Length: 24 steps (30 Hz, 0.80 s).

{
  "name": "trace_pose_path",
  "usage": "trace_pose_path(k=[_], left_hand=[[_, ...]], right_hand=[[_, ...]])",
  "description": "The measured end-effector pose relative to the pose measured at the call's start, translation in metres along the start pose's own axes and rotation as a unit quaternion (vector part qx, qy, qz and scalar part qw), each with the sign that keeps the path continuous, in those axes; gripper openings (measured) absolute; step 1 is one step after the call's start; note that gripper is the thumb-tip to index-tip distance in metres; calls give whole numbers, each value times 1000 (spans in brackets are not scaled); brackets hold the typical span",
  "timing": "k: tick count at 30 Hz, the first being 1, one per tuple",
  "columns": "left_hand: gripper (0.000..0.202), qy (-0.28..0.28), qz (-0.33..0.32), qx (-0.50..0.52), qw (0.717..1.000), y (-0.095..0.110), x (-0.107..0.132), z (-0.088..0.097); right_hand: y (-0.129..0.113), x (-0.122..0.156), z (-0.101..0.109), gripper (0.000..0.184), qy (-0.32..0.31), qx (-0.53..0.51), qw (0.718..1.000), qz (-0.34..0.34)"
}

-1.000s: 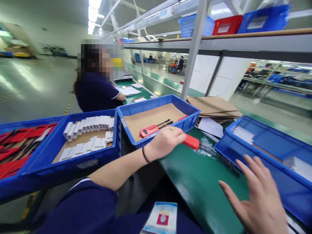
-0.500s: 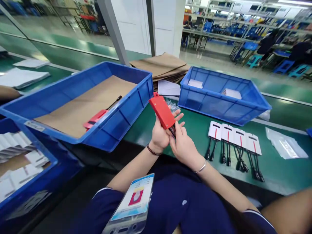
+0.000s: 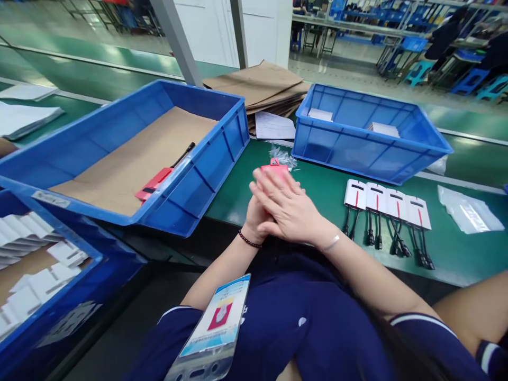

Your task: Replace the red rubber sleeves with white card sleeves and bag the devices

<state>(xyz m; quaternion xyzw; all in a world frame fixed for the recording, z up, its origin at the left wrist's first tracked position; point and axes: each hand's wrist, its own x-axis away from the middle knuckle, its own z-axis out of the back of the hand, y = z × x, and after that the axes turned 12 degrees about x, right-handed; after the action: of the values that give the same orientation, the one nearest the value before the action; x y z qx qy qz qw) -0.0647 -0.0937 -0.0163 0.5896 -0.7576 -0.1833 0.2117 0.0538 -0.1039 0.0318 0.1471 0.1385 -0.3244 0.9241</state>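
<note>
My left hand (image 3: 254, 214) holds a flat red plastic case (image 3: 275, 168) with a small hanging loop at its far end. My right hand (image 3: 288, 206) lies over the case with fingers stretched out flat, slightly smeared by motion, and covers most of it. The case's black cable is hidden now. Inside the large blue bin (image 3: 238, 121) to the left, a similar red case (image 3: 154, 182) with a black cable rests against the near wall on brown paper. To my right, several white cards (image 3: 377, 200) with red stripes and black cable ends lie in a row.
Another blue bin (image 3: 365, 153) holding white stacks stands at the back right. Brown paper sheets (image 3: 257, 84) are piled between the bins, near small clear plastic bits (image 3: 283, 156). Plastic bags (image 3: 470, 209) lie far right. A lower blue bin (image 3: 91, 264) contains white pieces.
My right hand has moved from the cable end to lie flat across the red case. The case has been lowered and turned in my left hand. The view has tilted down slightly.
</note>
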Motion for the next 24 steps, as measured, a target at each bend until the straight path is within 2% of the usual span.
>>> trace_pose_path(k=[1, 2, 4, 6, 8, 10, 13, 14, 15, 16, 18, 19, 20, 21, 22, 23, 24], left_hand=[[55, 3, 4, 6, 1000, 1, -2, 2], [57, 6, 14, 23, 1000, 4, -3, 4], [65, 4, 32, 66, 997, 13, -8, 11], [69, -4, 36, 118, 992, 24, -14, 18], [65, -13, 26, 155, 987, 35, -25, 26], [56, -18, 16, 168, 986, 43, -39, 33], [48, -1, -6, 135, 991, 50, -59, 41], [45, 17, -26, 104, 994, 51, -63, 43], [43, 37, -49, 63, 996, 52, -65, 45], [44, 51, -72, 19, 996, 54, -66, 46], [52, 42, -84, -48, 994, 57, -63, 47], [57, 20, -69, -58, 996, 59, -60, 47], [59, -6, -44, -55, 997, 62, -56, 46], [60, -29, -17, -45, 998, 65, -53, 46], [58, -44, 5, -36, 998, 67, -50, 46], [57, -50, 20, -34, 998, 70, -48, 46], [55, -51, 30, -39, 998, 72, -45, 47]], right_hand=[[13, -8, -10, 72, -26, -5, 1000, 14], [27, -14, -21, 71, -50, -6, 999, -11], [53, -20, -37, 70, -83, -10, 987, -138], [66, -19, -45, 68, -85, -50, 960, -264], [61, -17, -47, 65, -61, -143, 936, -314], [41, -18, -47, 69, -54, -271, 911, -307], [6, -25, -53, 97, -86, -406, 853, -315], [-3, -29, -58, 95, -92, -438, 829, -335], [-9, -33, -63, 82, -100, -478, 798, -354], [-13, -37, -68, 64, -111, -534, 754, -366], [-16, -43, -76, 34, -130, -667, 641, -357], [-16, -46, -78, 31, -135, -722, 587, -340], [-15, -47, -78, 33, -142, -758, 550, -321], [-13, -48, -77, 37, -155, -771, 537, -305], [-9, -48, -74, 40, -179, -761, 551, -290], [-4, -46, -69, 43, -211, -726, 592, -277], [3, -44, -63, 44, -240, -667, 652, -268]])
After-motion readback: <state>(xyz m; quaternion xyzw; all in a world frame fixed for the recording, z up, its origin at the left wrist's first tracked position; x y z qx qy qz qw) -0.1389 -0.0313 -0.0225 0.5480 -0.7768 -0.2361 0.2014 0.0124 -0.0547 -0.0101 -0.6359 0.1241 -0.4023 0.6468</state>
